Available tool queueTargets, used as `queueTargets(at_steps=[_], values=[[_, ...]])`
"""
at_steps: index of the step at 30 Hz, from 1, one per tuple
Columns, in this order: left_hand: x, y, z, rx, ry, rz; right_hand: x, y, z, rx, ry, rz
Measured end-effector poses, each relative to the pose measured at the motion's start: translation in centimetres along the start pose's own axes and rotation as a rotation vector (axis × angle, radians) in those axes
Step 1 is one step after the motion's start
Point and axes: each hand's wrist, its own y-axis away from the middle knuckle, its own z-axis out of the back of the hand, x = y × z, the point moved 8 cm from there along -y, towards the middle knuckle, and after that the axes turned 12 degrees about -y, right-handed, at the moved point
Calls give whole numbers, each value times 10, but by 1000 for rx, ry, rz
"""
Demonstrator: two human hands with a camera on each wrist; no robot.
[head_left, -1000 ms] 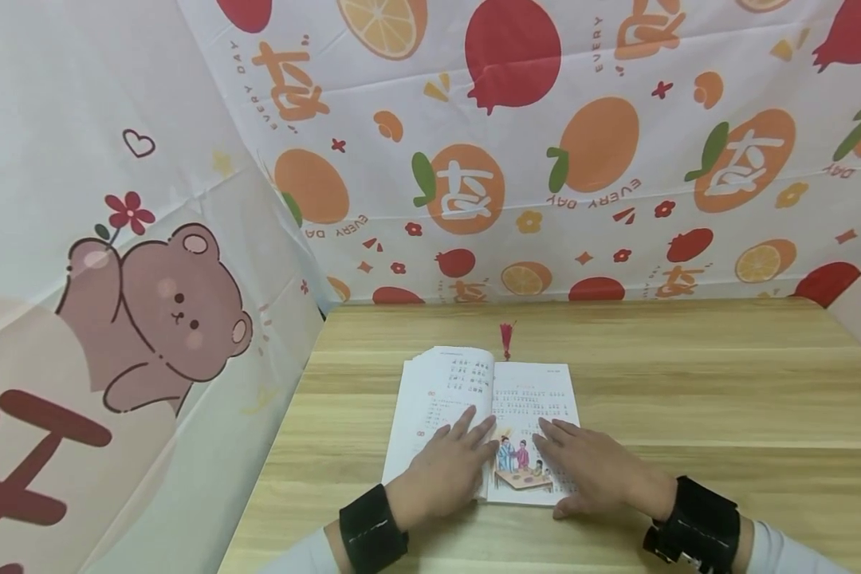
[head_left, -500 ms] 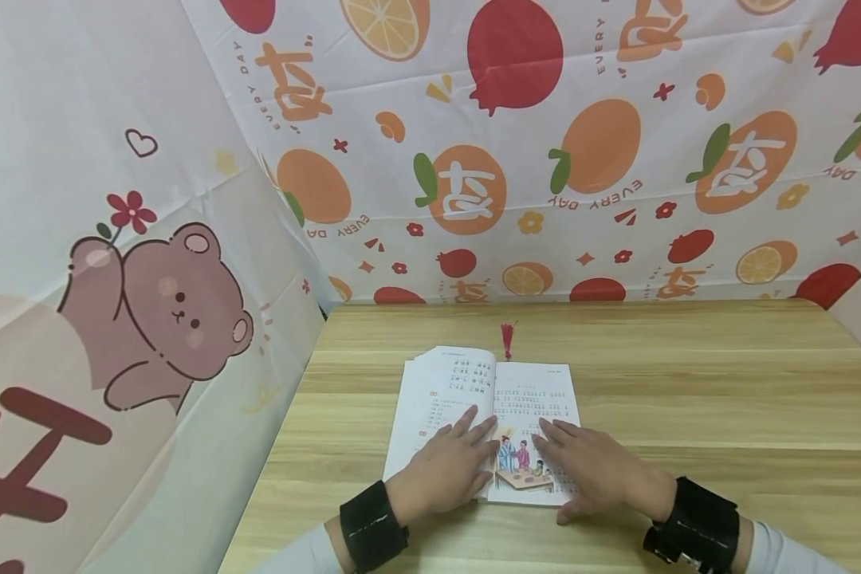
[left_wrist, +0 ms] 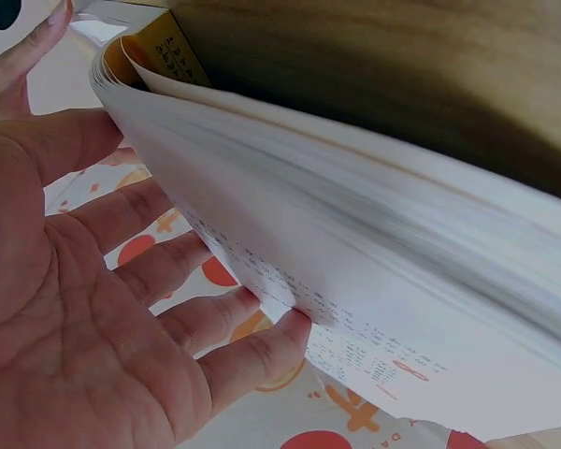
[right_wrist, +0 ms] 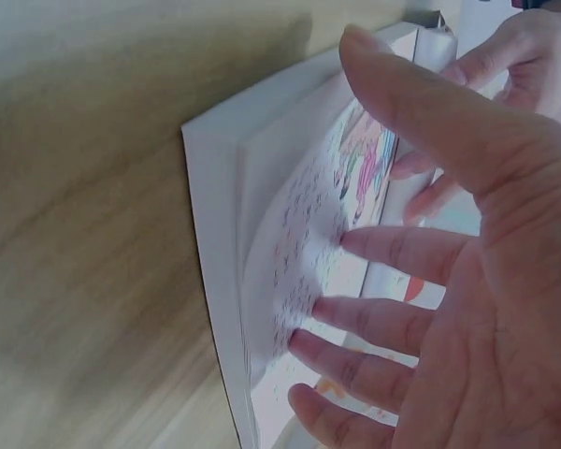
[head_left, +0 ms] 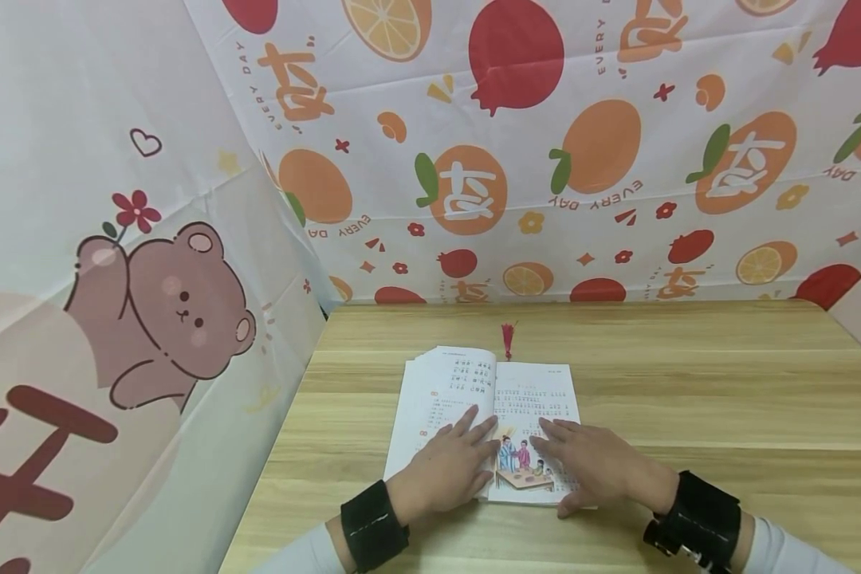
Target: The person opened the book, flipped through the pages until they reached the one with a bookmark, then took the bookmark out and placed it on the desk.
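Observation:
An open book (head_left: 531,391) lies on the wooden table, its right page printed with text and a coloured picture of people round a table. Across the lower left page, by the spine, rests my left hand (head_left: 445,470), fingers spread. In the left wrist view the fingertips (left_wrist: 294,323) of that hand touch the curved left page. My right hand (head_left: 603,462) lies over the right page's outer edge. Its fingers (right_wrist: 374,318) are extended onto the text in the right wrist view, while the thumb stands apart, near the lower corner.
A red tassel (head_left: 507,339) sticks out above the book's top edge. Wood-grain table (head_left: 689,383) surrounds the book. Behind it hangs a fruit-print cloth (head_left: 531,159), and a bear-print cloth (head_left: 186,303) hangs at the left. Black bands (head_left: 375,526) wrap both wrists.
My right thumb shifts slightly near the book's lower right corner. The left hand and the open book stay put; the head view drifts a little.

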Motion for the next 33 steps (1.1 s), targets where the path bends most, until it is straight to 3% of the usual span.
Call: queueTargets(at_steps=[6,12,18,22,26,30,33], values=[[1,0,0,8,25,-21,0,0,4,9,-29,35],[-1,2,-1,87,150,-69,3,0,6,40,-46,49],[-9,1,4,116,239,-59,23,-3,19,-99,80,170],[-14,-2,5,55,229,-2,42,-1,28,-242,193,250],[-14,-4,8,-39,247,76,56,3,36,-401,231,320],[-6,-2,22,-201,213,156,56,8,41,-527,237,313],[0,3,36,-343,114,205,48,10,42,-532,237,255]])
